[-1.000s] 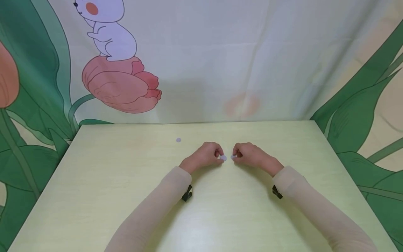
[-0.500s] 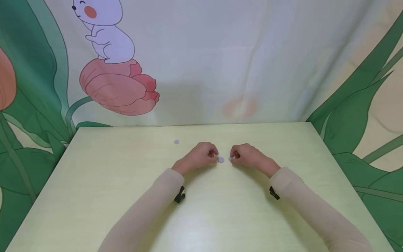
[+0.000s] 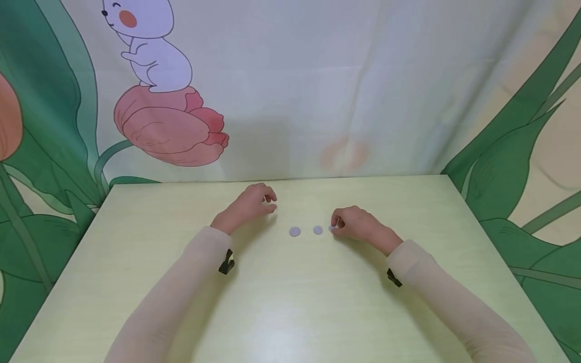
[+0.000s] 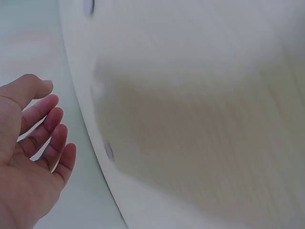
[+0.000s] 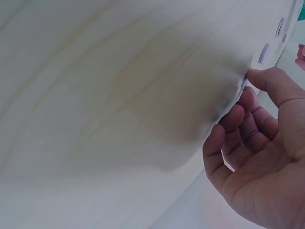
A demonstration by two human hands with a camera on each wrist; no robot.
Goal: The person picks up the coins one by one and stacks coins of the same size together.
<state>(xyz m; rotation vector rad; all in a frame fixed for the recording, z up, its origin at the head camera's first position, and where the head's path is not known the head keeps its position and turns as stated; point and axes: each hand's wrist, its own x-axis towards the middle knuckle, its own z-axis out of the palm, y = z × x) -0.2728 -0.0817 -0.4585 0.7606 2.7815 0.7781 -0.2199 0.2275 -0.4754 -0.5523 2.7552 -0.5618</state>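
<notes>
Several small pale lilac discs lie on the table. In the head view, one disc (image 3: 295, 231) lies left of another disc (image 3: 318, 230) at the table's middle. My right hand (image 3: 358, 223) pinches a further disc (image 3: 332, 228) at the tabletop. The right wrist view shows thumb and fingertips on that disc's edge (image 5: 244, 82), with more discs (image 5: 264, 53) beyond. My left hand (image 3: 248, 204) is over the table, back and left of the row, its fingers loosely bent and apart, holding nothing. In the left wrist view, a disc (image 4: 109, 150) lies on the table away from those fingers.
The pale wood table (image 3: 272, 312) ends at a back edge against a hanging cloth (image 3: 290, 75) printed with a white animal and a pink flower. Printed green leaves (image 3: 508, 176) flank the right side. Small dark devices (image 3: 227, 262) sit under both sleeve cuffs.
My left hand has let go of a disc and moved left and back, uncovering another disc on the table. The disc seen farther back is now hidden. My right hand has hardly moved.
</notes>
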